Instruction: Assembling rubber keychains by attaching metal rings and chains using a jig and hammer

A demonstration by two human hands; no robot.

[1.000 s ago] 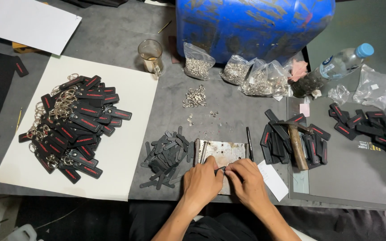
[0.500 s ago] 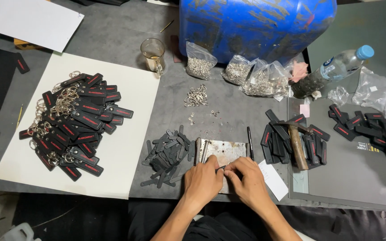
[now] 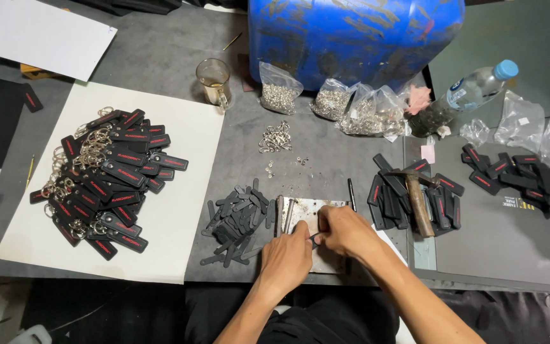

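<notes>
A: Item at the hands?

B: One small dark strap piece point(image 3: 314, 240), pinched between the left hand point(image 3: 286, 259) and the right hand point(image 3: 346, 232) — fingertips of both closed together on it. It sits over a flat metal plate point(image 3: 307, 213) at the near edge of the table point(image 3: 160, 57). Too little of it shows to give its long axis or heading.

A: The plate?

B: One, rectangular, bare scuffed steel, with a thin metal rod point(image 3: 286, 216) lying on its left side, long axis running away from the person.

A: Left of that?

B: One loose heap of plain black strips point(image 3: 237, 220), matte, narrow, pointing every way; too many to count. Further left, one white sheet point(image 3: 179, 210) bearing a pile of finished key tags point(image 3: 106, 175), black with a red bar, each with a shiny ring — count not possible.

A: Right side?

B: One hammer point(image 3: 417, 202), wooden handle, lying on a stack of black tags point(image 3: 389, 197), handle toward the person. A second spread of tags point(image 3: 517, 175) lies well apart to the right.

A: Rear row?

B: One glass mug point(image 3: 214, 79); three clear bags of small metal fittings point(image 3: 278, 92); one loose cluster of rings point(image 3: 276, 137); one plastic bottle point(image 3: 469, 92), blue cap, lying tilted; one large blue drum point(image 3: 358, 35), scratched.
</notes>
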